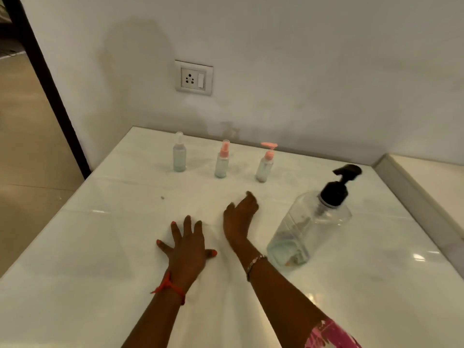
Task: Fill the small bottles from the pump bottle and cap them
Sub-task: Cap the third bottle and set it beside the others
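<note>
Three small bottles stand in a row near the wall on the white tabletop (pixel 100 247): a clear-capped spray bottle (pixel 179 153), a pink spray bottle under a clear cap (pixel 222 160), and a pink pump bottle (pixel 265 164). All hold pale liquid. At the right stands the large clear pump bottle (pixel 311 222) with a black pump head, with only a little liquid at its bottom. My left hand (pixel 187 247) lies flat on the table with fingers spread. My right hand (pixel 239 217) hovers open, on edge, between the left hand and the large bottle. Neither hand holds anything.
A wall with a power socket (pixel 193 77) rises behind the table. A raised white ledge (pixel 414 197) borders the table's right side. The floor and a dark door frame (pixel 50 84) lie to the left.
</note>
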